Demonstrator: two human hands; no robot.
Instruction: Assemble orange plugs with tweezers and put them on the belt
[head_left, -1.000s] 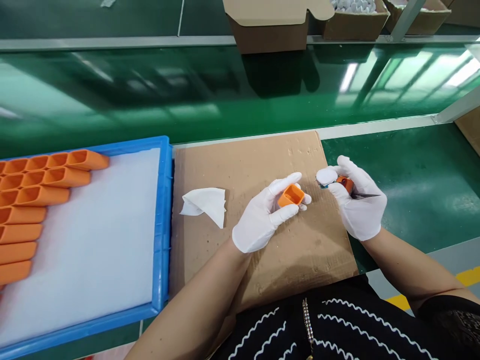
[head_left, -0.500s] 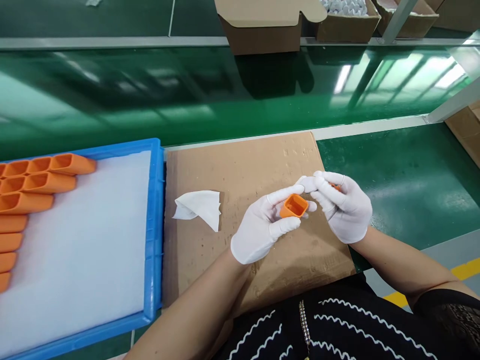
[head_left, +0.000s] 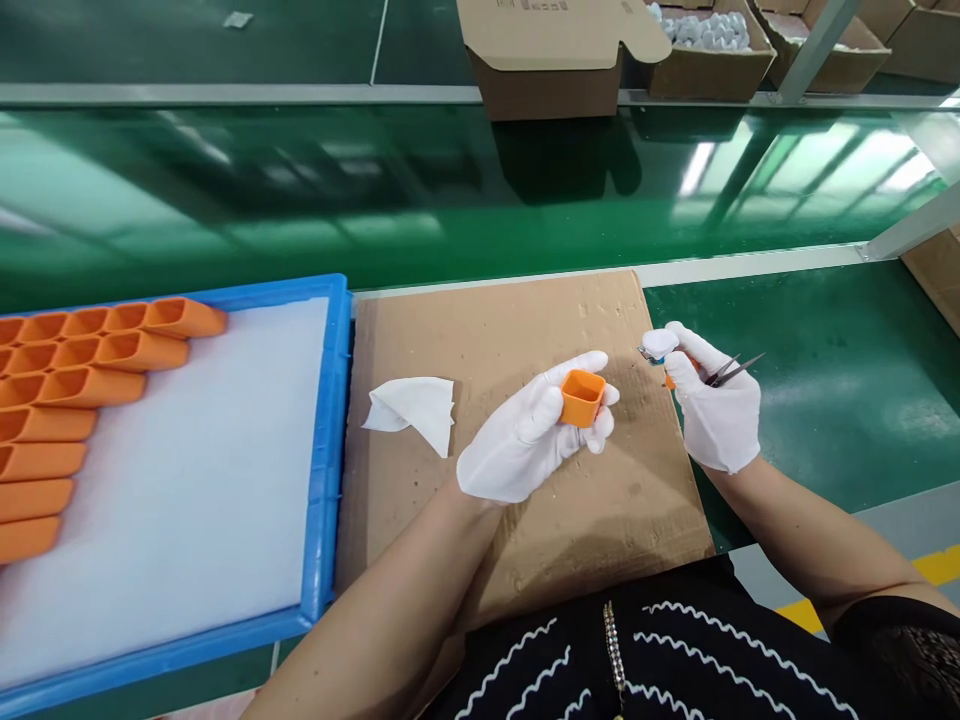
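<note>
My left hand (head_left: 525, 435), in a white glove, holds a small hollow orange cup (head_left: 583, 398) with a squarish opening, tilted toward me above the cardboard. My gloved right hand (head_left: 712, 400) is closed, apart from the left, over the cardboard's right edge. From its back stick out two thin dark metal points of a pointed tool (head_left: 733, 371). Something orange shows between the fingers, mostly hidden. By the fingertips are a white rounded piece (head_left: 660, 343) and a small shiny metal bit; how they are held is unclear. A folded white cloth (head_left: 416, 408) lies left of my hands.
On the left, a blue tray (head_left: 322, 450) with a white liner holds rows of orange cups (head_left: 112, 385). Brown cardboard (head_left: 495, 320) covers the table before me. Beyond a glossy green strip stand an open carton (head_left: 555, 90) and boxes of white pieces (head_left: 712, 75).
My right hand has moved right, away from the orange cup, bringing the dark metal points into sight. My left hand has turned the cup slightly. The view has shifted a little left.
</note>
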